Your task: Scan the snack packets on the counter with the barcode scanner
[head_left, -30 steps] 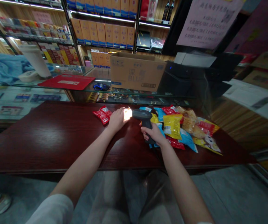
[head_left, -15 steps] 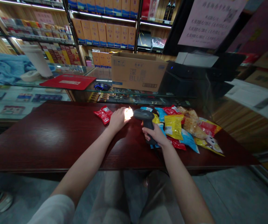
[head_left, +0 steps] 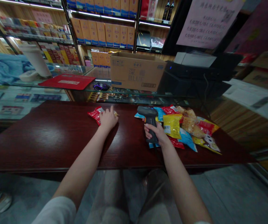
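L hand point(head_left: 108, 119) has shifted left, away from the barcode scanner point(head_left: 150, 119), and no bright light now falls on it; red packet point(head_left: 95, 114) has slid slightly left too. R hand point(head_left: 156, 132) grips the scanner's handle, head tipped toward the L side. L hand lies over the red packet's near edge, fingers spread, w/ a small tan item point(head_left: 116, 114) poking out; firm hold or mere contact: can't tell. Both items lie left of scanner, on the surface point(head_left: 64, 137).

Step in hand (judged): placing the small item beside the red packet, between scans. Next move, prob.: L hand lets go w/o dragging foil, then crosses to the heap right of scanner.

Materials: scanner matte dark plastic, pistol-shaped. Heap: glossy, crimped pillow packs, incl. yellow packet point(head_left: 172, 126) and blue packet point(head_left: 188, 140), plus lumpy see-through bag point(head_left: 189, 119). Surface: dark reddish wood-grain, w/ sheen. Behind scanner: corrugated carton point(head_left: 136, 73), box-shaped.
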Demonstrator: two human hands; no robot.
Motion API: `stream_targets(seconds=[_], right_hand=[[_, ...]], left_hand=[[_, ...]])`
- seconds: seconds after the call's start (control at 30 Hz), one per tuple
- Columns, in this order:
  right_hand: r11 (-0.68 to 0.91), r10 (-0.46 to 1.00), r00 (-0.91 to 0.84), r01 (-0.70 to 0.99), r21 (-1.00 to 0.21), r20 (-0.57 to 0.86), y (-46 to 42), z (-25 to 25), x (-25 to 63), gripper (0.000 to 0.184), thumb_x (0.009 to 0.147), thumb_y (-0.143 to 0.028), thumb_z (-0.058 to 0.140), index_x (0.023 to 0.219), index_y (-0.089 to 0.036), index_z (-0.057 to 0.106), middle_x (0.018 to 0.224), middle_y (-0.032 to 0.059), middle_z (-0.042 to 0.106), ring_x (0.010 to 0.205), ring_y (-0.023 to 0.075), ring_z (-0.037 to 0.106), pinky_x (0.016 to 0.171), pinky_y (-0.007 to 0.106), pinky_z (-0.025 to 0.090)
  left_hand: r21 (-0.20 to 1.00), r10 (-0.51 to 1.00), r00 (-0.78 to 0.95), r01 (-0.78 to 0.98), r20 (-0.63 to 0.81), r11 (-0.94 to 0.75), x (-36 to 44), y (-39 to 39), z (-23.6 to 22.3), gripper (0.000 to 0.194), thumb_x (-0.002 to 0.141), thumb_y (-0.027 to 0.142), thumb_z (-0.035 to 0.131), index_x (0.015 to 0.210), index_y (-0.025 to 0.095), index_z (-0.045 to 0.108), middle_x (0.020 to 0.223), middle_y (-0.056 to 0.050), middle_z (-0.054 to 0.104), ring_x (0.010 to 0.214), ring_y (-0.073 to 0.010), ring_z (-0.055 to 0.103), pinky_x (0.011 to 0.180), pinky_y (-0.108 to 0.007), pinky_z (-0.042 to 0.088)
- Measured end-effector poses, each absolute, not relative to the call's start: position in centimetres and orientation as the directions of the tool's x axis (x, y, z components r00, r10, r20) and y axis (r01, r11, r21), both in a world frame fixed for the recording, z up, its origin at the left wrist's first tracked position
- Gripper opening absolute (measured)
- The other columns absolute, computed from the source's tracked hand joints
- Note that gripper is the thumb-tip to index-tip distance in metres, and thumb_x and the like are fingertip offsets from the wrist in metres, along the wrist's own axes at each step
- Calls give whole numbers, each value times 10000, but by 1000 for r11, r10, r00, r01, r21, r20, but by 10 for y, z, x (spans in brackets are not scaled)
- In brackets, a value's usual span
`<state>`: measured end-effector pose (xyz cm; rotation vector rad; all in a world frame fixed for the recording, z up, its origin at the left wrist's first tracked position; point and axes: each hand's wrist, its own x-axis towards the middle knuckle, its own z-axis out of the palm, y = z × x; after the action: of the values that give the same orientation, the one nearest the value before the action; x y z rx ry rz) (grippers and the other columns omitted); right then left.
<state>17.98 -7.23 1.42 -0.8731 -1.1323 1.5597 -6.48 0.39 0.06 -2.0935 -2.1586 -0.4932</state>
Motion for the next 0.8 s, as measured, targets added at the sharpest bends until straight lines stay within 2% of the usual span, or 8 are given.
stream_targets(seconds=[0.1,0.2,0.27,0.37,0.5,0.6,0.67,0.8], right_hand=[[-70,968,-250,-337,-939,17,-71,15,182,428,727,-380,757,1062,-213,550,588,-95,487,370,45,360,377,204,316],[-53,972,-232,-369,-928,36,-72,15,186,365,733,-380,747,994,-219,549,589,-87,483,376,49,349,381,211,315],[-36,978,-203,-386,-922,47,-76,16,190,343,731,-392,752,934,-224,534,593,-83,477,380,50,342,383,216,309],[-12,988,-146,-390,-921,49,-91,17,201,336,739,-402,762,855,-226,500,621,-71,487,393,51,354,391,227,324],[-9,996,-86,-387,-922,27,-118,17,216,371,763,-477,747,809,-222,481,669,-44,519,445,79,451,420,249,396],[-15,998,-55,-387,-922,7,-130,14,224,402,757,-524,742,875,-226,500,676,-43,525,453,92,477,383,231,366],[-10,999,-50,-394,-919,11,-135,11,229,413,758,-517,741,939,-229,508,663,-56,520,419,77,443,356,210,324],[19,998,-43,-404,-914,40,-142,7,237,398,783,-485,727,988,-228,504,652,-72,528,391,58,415,347,187,315]], left_hand=[[96,933,-38,995,358,4,-75,3,2,501,850,283,530,1325,127,568,1416,-294,512,1321,-467,468,1058,-725,260],[45,906,143,983,399,-176,-75,5,2,487,871,302,522,1337,171,573,1550,-231,404,1472,-396,303,1145,-701,154],[40,933,193,976,305,-215,-75,7,0,462,910,391,489,1297,168,610,1493,-216,491,1475,-384,308,1160,-695,123],[27,977,115,992,180,-122,-77,10,-3,507,943,479,437,1200,109,669,1349,-252,606,1434,-424,368,1145,-715,112],[52,927,129,986,352,-157,-65,6,2,486,964,412,427,1245,68,625,1381,-276,570,1446,-407,353,1157,-702,80],[159,870,301,909,390,-386,-28,-9,11,458,977,387,431,1294,91,580,1362,-223,597,1339,-340,501,1167,-572,255],[276,888,383,851,256,-447,5,-22,15,501,972,487,431,1258,108,592,1291,-202,640,1228,-342,585,1041,-501,428],[394,852,523,789,-29,-471,55,-36,13,725,835,678,562,1285,110,556,1316,-216,626,1221,-372,591,975,-462,471]])
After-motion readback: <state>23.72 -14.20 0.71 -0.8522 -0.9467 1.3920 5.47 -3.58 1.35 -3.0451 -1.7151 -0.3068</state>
